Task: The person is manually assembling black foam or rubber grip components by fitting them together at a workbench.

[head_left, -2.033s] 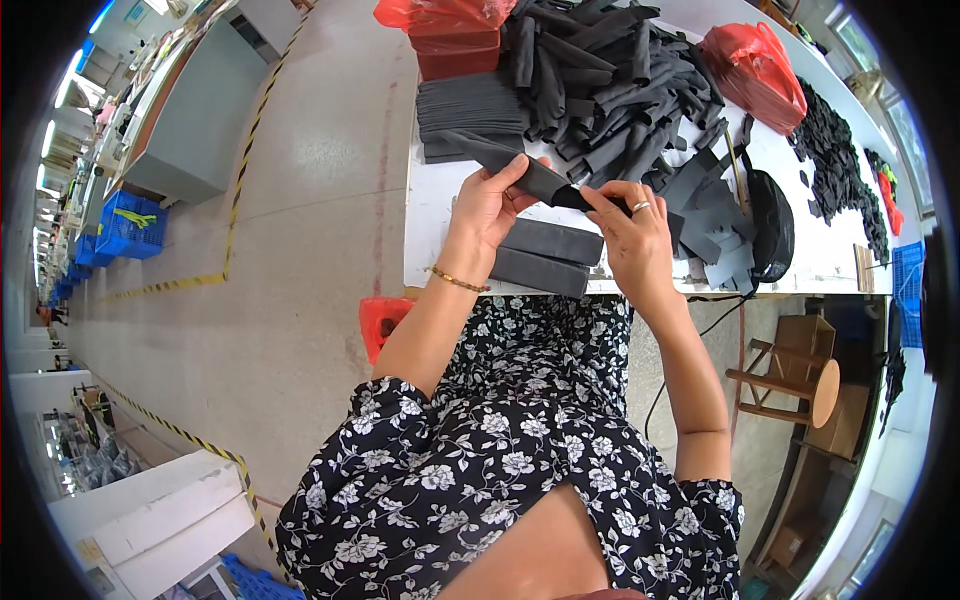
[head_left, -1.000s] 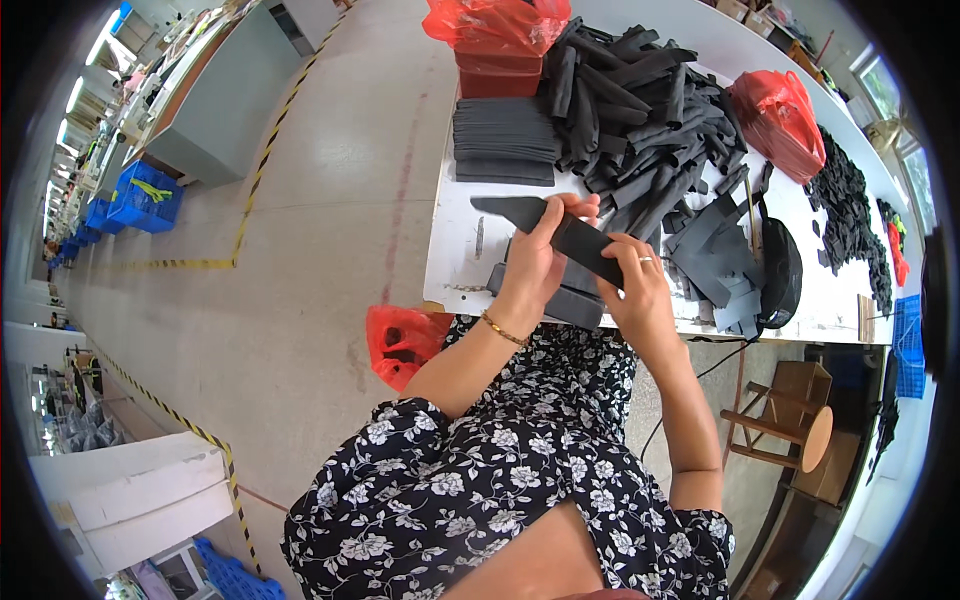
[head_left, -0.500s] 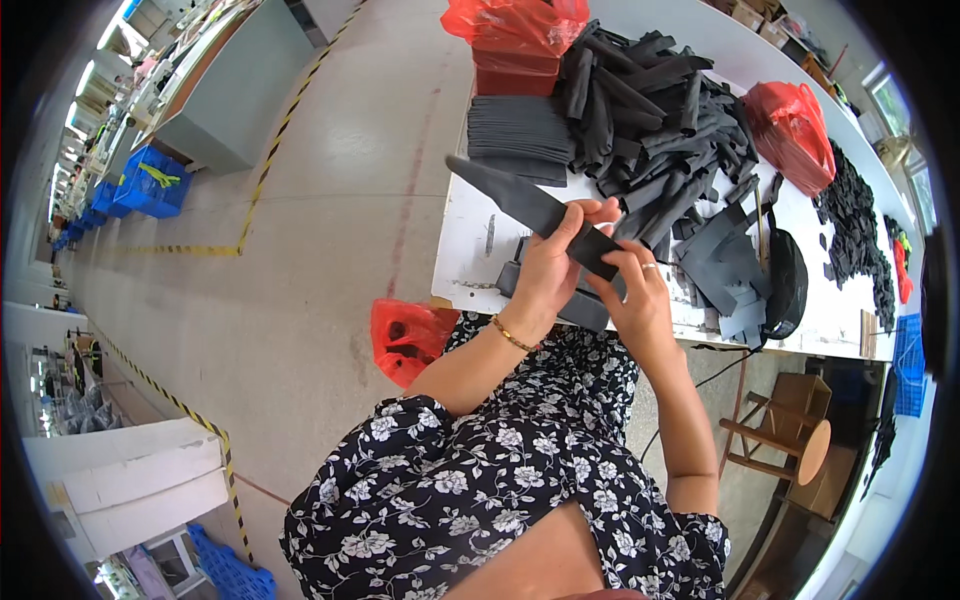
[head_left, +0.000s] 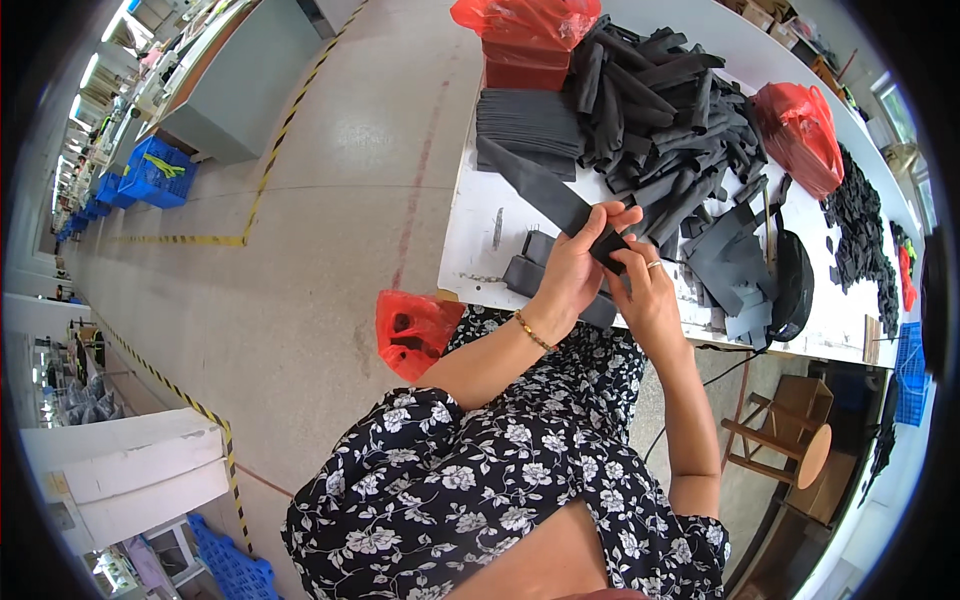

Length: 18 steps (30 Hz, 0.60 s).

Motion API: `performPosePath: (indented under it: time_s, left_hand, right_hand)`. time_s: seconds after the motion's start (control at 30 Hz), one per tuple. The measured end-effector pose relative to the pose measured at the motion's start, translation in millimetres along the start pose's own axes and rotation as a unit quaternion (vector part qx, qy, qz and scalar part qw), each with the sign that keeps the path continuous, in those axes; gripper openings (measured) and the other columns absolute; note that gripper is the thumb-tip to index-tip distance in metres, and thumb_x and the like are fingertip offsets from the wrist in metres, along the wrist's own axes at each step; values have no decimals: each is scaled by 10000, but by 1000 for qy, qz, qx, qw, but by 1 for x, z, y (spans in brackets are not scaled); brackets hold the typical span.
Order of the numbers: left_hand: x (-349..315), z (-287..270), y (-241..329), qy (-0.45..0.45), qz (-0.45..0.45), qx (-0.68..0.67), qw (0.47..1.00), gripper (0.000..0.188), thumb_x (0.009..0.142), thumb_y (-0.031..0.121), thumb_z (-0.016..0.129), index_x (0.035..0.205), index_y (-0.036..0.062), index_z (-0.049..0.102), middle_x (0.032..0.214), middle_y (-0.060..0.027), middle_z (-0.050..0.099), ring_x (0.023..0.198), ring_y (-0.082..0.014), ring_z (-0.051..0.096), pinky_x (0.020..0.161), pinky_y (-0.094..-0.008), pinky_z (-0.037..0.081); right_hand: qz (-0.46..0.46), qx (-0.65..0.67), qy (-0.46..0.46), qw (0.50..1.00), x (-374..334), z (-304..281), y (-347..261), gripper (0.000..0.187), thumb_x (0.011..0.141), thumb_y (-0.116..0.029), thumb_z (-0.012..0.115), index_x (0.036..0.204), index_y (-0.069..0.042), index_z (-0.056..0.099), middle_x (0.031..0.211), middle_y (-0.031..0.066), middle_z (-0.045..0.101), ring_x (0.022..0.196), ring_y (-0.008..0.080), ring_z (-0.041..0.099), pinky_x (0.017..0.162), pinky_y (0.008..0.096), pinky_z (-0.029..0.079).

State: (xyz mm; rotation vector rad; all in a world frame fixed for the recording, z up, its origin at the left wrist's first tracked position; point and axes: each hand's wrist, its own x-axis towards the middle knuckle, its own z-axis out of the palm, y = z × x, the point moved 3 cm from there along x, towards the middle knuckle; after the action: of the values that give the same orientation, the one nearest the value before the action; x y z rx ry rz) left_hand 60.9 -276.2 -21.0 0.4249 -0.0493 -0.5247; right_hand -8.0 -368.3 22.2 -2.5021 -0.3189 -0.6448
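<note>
The dark grey strip (head_left: pixel 545 190), a long flat piece of foam-like material, is held above the near edge of the white desk (head_left: pixel 470 240), running from the hands up and left toward a neat stack of like strips (head_left: pixel 528 125). The left hand (head_left: pixel 575 265) is closed around the strip's near end, fingers wrapped over the top and thumb underneath. The right hand (head_left: pixel 645 285), wearing a ring, pinches the same end just beside the left, fingertips pressed together on the material; the 2 hands touch or nearly touch there, though the exact grip is hard to make out at this size. A gold bracelet (head_left: pixel 532 332) sits on the left wrist.

Under the hands, some flat grey pieces (head_left: pixel 530 272) lie on the desk. Behind the stack is a loose heap of dark strips (head_left: pixel 660 110), with a red plastic bag (head_left: pixel 525 20) at its far side and another red bag (head_left: pixel 805 135) to its right. A third red bag (head_left: pixel 415 330) hangs at the desk's near-left corner. A wooden stool (head_left: pixel 790 440) stands below the desk on the right.
</note>
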Motion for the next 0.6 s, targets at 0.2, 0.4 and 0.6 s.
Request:
performPosePath:
  time_s: [0.2, 0.4, 0.6]
  left_hand:
    - [9, 14, 32, -16, 71, -8, 997, 299, 986, 260, 538, 1105, -9, 587, 993, -128, 668, 998, -263, 646, 940, -383, 497]
    - [-7, 29, 17, -9, 84, -13, 996, 295, 977, 286, 550, 1059, 5, 580, 844, -90, 664, 920, -289, 672, 932, -409, 494]
    - [-15, 32, 17, -41, 99, 20, 994, 310, 973, 325, 535, 1074, 32, 532, 823, -72, 657, 1113, -303, 611, 1045, -419, 413]
  right_hand:
    - [-73, -11, 12, 997, -7, -25, 9, 221, 767, 34, 702, 934, -5, 562, 978, 152, 594, 774, 334, 626, 635, 399, 523]
    - [-103, -2, 32, 994, 7, -25, -5, 226, 750, 57, 701, 922, -2, 567, 950, 146, 587, 722, 312, 608, 592, 380, 508]
    - [-111, 24, 46, 992, 9, -22, -11, 229, 734, 71, 703, 905, -1, 570, 937, 138, 586, 706, 301, 606, 562, 379, 499]
